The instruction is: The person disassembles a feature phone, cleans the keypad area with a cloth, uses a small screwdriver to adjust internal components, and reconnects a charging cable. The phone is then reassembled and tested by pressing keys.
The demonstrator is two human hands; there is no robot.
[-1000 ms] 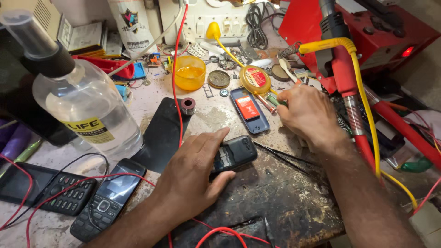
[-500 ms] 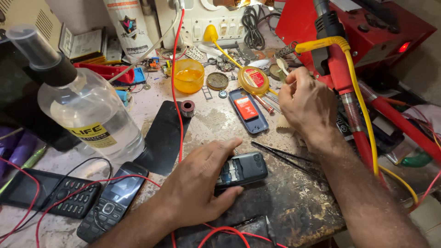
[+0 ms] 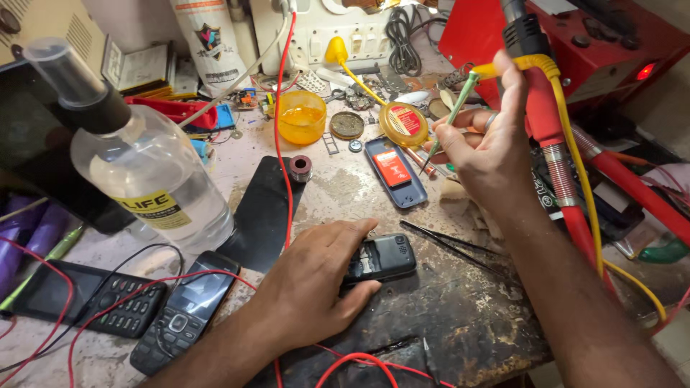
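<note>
My left hand (image 3: 316, 287) rests on the worn bench and grips a small black phone (image 3: 381, 259) with its back off. My right hand (image 3: 485, 147) is raised at the back right and holds a thin green-handled tool (image 3: 449, 118), tip pointing down toward a blue phone (image 3: 395, 171) with a red battery. Black tweezers (image 3: 449, 243) lie on the bench between my two hands.
A clear plastic bottle (image 3: 147, 176) stands at the left. Two black keypad phones (image 3: 144, 309) lie at the front left under red wires (image 3: 284, 144). Further back sit an orange cup (image 3: 302, 118), a yellow round tin (image 3: 404, 123), a red machine (image 3: 575, 50) and a red-handled iron (image 3: 553, 136).
My right hand has lifted up from the bench, now holding the green-handled tool upright. My left hand keeps its hold on the black phone.
</note>
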